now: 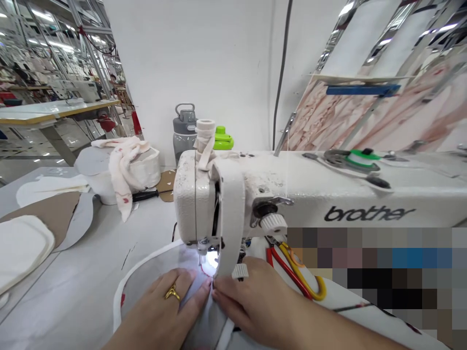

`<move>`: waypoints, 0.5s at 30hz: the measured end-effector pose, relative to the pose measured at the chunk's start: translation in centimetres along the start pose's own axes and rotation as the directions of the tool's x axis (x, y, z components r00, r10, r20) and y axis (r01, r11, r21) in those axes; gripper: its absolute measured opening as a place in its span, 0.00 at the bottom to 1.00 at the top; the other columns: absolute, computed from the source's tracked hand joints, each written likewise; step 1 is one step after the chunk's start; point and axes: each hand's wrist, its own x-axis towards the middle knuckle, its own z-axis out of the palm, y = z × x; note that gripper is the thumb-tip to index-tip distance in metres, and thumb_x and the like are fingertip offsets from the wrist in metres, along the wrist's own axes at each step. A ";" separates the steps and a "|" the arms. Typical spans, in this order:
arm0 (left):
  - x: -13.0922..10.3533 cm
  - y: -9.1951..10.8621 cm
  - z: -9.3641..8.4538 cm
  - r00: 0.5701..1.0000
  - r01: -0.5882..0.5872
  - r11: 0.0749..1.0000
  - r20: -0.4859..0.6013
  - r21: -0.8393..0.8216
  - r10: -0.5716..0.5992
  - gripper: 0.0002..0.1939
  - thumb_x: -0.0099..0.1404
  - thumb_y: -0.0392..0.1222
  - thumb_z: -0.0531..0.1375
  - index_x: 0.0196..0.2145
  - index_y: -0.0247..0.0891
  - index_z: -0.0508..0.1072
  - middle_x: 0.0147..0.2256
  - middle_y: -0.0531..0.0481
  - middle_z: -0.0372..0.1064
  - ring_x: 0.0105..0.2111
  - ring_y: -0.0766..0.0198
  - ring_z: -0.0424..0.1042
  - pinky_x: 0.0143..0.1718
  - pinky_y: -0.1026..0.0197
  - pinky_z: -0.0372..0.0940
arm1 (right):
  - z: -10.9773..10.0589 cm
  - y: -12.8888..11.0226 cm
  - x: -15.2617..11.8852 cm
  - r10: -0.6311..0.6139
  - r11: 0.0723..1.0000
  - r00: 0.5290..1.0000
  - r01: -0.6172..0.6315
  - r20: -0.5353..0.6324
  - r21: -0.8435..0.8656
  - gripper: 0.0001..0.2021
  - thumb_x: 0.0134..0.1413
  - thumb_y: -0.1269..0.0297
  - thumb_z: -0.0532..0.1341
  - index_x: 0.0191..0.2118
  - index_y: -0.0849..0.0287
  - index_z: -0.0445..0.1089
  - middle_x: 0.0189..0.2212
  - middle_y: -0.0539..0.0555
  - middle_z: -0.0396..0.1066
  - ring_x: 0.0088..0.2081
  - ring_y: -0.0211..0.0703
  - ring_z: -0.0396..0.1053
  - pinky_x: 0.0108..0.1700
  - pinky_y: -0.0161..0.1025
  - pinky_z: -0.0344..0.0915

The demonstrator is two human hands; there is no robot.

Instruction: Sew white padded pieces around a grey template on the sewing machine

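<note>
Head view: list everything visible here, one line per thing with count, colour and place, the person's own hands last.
sewing machine: 1, white, centre and right, on the table
binding tape: 1 strip, white, hanging over the machine's head down to the needle
fabric piece: 1, grey with white edge, under the needle
scissors: 1 pair, red and yellow handles, under the machine arm
water bottle: 1, grey, behind the machine
green lid: 1, bright green, beside the bottle
white tub: 1, with cloth draped over it, left of the machine
screwdriver: 1, black handle, by the tub
table: 1, grey
left hand: ring on a finger, flat on the fabric
right hand: fingertips pressing the tape by the needle
</note>
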 end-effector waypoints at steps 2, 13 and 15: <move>-0.2 0.3 1.0 0.997 0.035 0.999 -0.072 0.018 -0.033 0.27 0.69 0.60 0.53 0.54 0.36 0.68 0.44 0.40 0.74 0.39 0.52 0.72 0.36 0.53 0.70 | 0.2 0.0 -0.1 0.019 1.000 1.000 -0.019 -0.008 -0.008 0.14 0.67 0.63 0.53 0.32 0.56 0.73 0.30 0.53 0.75 0.31 0.44 0.70 0.31 0.40 0.55; 1.8 -0.1 -1.2 0.997 0.002 0.999 -0.082 0.036 0.001 0.26 0.63 0.51 0.59 0.53 0.33 0.67 0.43 0.38 0.76 0.40 0.51 0.75 0.37 0.55 0.73 | 0.3 0.0 0.2 0.072 0.997 0.997 -0.071 0.037 -0.020 0.16 0.67 0.65 0.53 0.33 0.58 0.76 0.32 0.56 0.76 0.35 0.48 0.72 0.34 0.42 0.61; 2.1 0.0 -1.3 0.997 0.003 0.999 -0.078 0.046 0.001 0.25 0.62 0.49 0.58 0.53 0.32 0.66 0.42 0.39 0.77 0.39 0.51 0.76 0.36 0.54 0.73 | 0.2 -0.1 0.2 0.089 0.996 0.995 -0.088 0.043 -0.024 0.15 0.67 0.65 0.53 0.35 0.58 0.77 0.34 0.56 0.77 0.36 0.50 0.73 0.36 0.43 0.63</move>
